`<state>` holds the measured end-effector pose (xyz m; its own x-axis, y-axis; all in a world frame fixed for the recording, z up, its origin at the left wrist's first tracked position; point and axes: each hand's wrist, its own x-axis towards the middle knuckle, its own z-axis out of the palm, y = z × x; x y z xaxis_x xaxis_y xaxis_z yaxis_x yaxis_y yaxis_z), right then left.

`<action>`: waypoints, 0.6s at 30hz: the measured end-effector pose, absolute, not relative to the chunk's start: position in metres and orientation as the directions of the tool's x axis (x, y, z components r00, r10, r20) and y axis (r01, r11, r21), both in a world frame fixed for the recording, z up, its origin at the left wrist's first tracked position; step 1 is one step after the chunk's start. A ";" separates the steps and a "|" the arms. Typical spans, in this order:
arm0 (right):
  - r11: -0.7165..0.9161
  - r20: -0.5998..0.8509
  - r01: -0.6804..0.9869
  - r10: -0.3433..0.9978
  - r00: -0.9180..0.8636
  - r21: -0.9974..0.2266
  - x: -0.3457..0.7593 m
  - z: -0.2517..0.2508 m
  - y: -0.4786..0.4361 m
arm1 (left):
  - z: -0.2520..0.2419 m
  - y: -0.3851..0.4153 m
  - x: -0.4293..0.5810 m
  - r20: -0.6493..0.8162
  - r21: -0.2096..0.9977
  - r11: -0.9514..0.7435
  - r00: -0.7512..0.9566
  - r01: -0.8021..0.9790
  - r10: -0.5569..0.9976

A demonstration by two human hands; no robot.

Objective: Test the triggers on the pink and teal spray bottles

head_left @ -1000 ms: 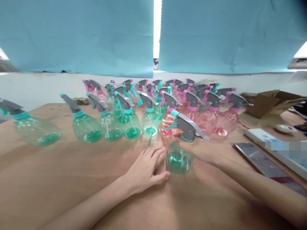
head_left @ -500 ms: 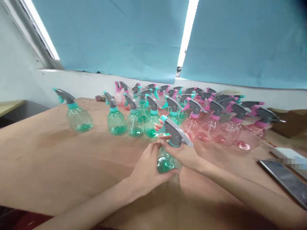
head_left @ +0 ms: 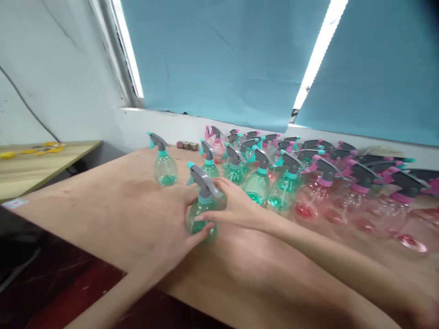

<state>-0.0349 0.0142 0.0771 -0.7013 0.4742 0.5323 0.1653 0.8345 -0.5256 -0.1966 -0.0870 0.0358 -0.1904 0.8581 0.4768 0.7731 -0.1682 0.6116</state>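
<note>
A green see-through spray bottle (head_left: 201, 211) with a grey trigger head and teal collar stands upright on the wooden table (head_left: 113, 205). My left hand (head_left: 178, 237) wraps round its lower body from the near side. My right hand (head_left: 233, 208) grips it from the right, fingers over its shoulder just below the trigger head. Behind it stand several more green spray bottles (head_left: 257, 183), with one green bottle (head_left: 165, 167) apart at the left, and several pink spray bottles (head_left: 343, 201) to the right.
The table's near left edge (head_left: 68, 228) drops to a dark red floor. A second wooden bench (head_left: 37, 160) with yellow items stands at far left. Blue blinds and a white wall close the back. Small brown blocks (head_left: 187, 145) lie near the wall.
Both hands have carried the green bottle leftward across the table, toward the lone green bottle. The view has swung left, so the phone and box at the right have gone out of sight.
</note>
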 end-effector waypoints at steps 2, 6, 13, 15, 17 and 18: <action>0.843 0.529 0.205 0.482 -0.698 -0.497 -0.033 0.087 0.022 | 0.040 -0.085 -0.219 0.496 0.557 -0.162 -0.170 0.814 0.852; 0.828 0.582 0.350 0.557 -0.592 -0.437 -0.037 0.110 0.042 | 0.037 -0.062 -0.263 0.573 0.384 -0.052 -0.194 0.922 0.796; 0.728 0.528 0.628 0.661 -0.533 -0.275 -0.074 0.133 0.082 | 0.050 -0.009 -0.292 0.552 0.263 0.054 -0.196 0.963 0.811; 0.705 0.505 0.658 0.683 -0.528 -0.265 -0.084 0.134 0.090 | 0.057 0.000 -0.292 0.525 0.228 0.069 -0.183 0.971 0.831; 0.679 0.479 0.689 0.707 -0.520 -0.255 -0.093 0.134 0.094 | 0.064 0.006 -0.293 0.495 0.184 0.081 -0.164 0.980 0.853; 0.664 0.467 0.704 0.721 -0.513 -0.251 -0.096 0.133 0.095 | 0.066 0.010 -0.293 0.481 0.162 0.088 -0.157 0.983 0.863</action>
<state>-0.0962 0.0952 0.1333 -0.5130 0.7205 0.4665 0.7041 0.6641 -0.2514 -0.2930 0.0098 0.0664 -0.1566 0.8627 0.4808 0.9829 0.0883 0.1616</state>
